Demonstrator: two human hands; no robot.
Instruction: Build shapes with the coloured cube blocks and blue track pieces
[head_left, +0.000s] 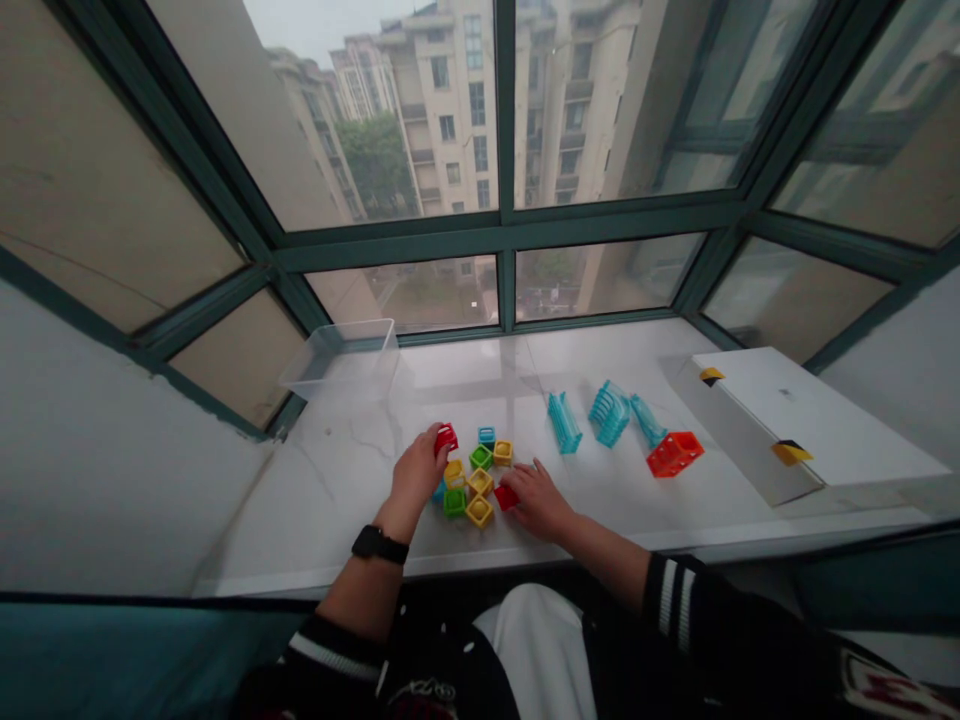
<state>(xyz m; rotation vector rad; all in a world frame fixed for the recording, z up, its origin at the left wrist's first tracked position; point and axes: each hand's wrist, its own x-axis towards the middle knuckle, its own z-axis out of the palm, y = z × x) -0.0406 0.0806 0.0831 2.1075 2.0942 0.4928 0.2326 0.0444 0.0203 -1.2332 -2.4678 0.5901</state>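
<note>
At the upper left of a loose cluster of small hollow toy blocks, my left hand (415, 472) grips a red block (447, 437) between thumb and fingers. My right hand (538, 500) closes its fingers on another red block (505, 497) at the cluster's right side; part of that block is hidden by the fingers. Between my hands are yellow blocks (480, 512), green blocks (454, 502) and a blue block (487, 436) at the back. Another blue block (439, 492) shows partly behind the left edge of the cluster.
Three translucent teal plastic pieces (564, 424) lie to the right, with a red-orange perforated box-shaped piece (675, 455) beside them. A clear plastic bin (345, 362) stands back left. On the right lies a white box (817, 415) with yellow-black corner tape. Windows bound the white sill (330, 530).
</note>
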